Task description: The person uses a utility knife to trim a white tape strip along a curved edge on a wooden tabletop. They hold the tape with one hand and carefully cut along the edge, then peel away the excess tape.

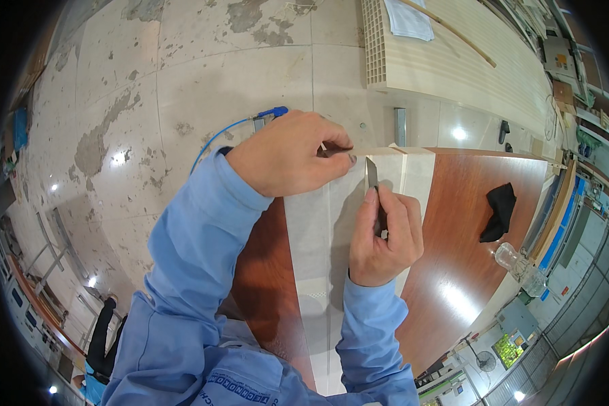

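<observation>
A glossy reddish-brown wood panel (467,196) lies in front of me, with a pale whitish strip (314,250) running down its middle. Over the strip's far edge, my left hand (284,152) is closed, thumb and fingertips pinched together. Whatever is between those fingertips is too small to make out. My right hand (389,237) grips a utility knife (371,174), its blade pointing away from me above the strip. Close to the blade tip, a thin raised edge (400,159) shows at the panel's far end. The knife's handle is mostly covered by my fingers.
On the panel's right lies a black cloth (499,211), near a clear plastic bottle (521,267). Cream hollow panels (467,57) are stacked beyond, bearing a white cloth (411,19) and a stick (453,34). A blue air gun (274,111) with hose is behind my left hand.
</observation>
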